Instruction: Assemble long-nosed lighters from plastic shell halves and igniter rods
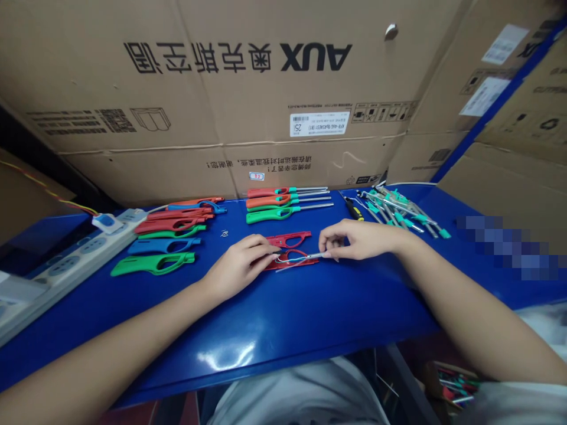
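Two red lighter handle halves (297, 239) lie in front of me on the blue table. Over the nearer one, my left hand (239, 265) is closed in a pinch on a small black part (279, 252) with thin wires attached. Those blue and white wires (295, 260) run across the handle's opening to my right hand. My right hand (361, 239) pinches the end of a thin metal lighter tube (316, 255), most of it hidden by the fingers. A thin clear strip (287, 267) shows below the wires.
Red, blue and green handles (153, 262) lie in rows at left beside a power strip (71, 260). Several lighters with metal tubes (287, 212) lie behind my hands. A screwdriver (354, 209) and a pile of metal tubes (403, 209) are at right. Cardboard (221, 118) walls the back.
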{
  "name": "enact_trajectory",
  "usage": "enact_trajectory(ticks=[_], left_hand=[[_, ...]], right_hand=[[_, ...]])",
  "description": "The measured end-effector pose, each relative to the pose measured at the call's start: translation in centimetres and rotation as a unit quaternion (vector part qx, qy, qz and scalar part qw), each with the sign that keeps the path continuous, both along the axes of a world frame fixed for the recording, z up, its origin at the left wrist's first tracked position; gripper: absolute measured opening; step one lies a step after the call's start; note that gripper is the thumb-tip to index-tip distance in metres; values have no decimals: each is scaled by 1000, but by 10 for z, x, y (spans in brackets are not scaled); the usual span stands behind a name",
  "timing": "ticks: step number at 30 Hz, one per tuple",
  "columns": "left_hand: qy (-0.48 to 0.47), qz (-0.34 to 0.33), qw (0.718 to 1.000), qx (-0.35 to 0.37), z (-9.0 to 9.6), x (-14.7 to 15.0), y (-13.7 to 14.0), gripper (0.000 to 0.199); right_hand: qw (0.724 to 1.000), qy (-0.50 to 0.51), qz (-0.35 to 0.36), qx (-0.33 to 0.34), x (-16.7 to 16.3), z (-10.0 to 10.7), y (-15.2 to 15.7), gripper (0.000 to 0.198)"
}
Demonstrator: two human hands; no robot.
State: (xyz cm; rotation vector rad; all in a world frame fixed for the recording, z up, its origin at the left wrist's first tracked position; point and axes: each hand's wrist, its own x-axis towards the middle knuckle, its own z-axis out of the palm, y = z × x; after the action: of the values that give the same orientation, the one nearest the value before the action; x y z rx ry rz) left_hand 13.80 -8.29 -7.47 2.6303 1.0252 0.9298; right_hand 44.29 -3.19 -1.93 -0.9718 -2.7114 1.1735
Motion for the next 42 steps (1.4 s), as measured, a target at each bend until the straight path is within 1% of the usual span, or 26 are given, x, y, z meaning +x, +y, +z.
enact_trajectory(ticks=[6, 12, 17, 22, 27, 34, 37, 42], left_hand=[[14, -15, 1000, 14, -2, 3, -1, 21], [14, -15, 999, 25, -6, 3, 1, 18], [12, -20, 999, 27, -7, 2, 2, 16], [11, -22, 999, 28, -5, 3, 1, 16], [7, -18, 999, 28, -4, 4, 2, 17], [-10, 4, 1000, 15, -5, 4, 1, 17], [-14, 14, 1000, 5, -4, 5, 0, 16], [-4, 12, 1000, -5, -2, 8, -1, 19]], right_hand=[[998, -27, 14, 58, 3, -3, 4, 25], [997, -44, 4, 59, 5, -1, 4, 26], [996, -42, 0, 85, 5, -1, 4, 24], [993, -42, 2, 113, 4, -5, 8, 21], [992, -40, 16, 123, 4, -8, 9, 16], [982, -36, 32, 180, -4, -6, 5, 12], [983, -45, 21, 177, -7, -6, 3, 12], [985, -50, 7, 164, -7, -6, 2, 12]])
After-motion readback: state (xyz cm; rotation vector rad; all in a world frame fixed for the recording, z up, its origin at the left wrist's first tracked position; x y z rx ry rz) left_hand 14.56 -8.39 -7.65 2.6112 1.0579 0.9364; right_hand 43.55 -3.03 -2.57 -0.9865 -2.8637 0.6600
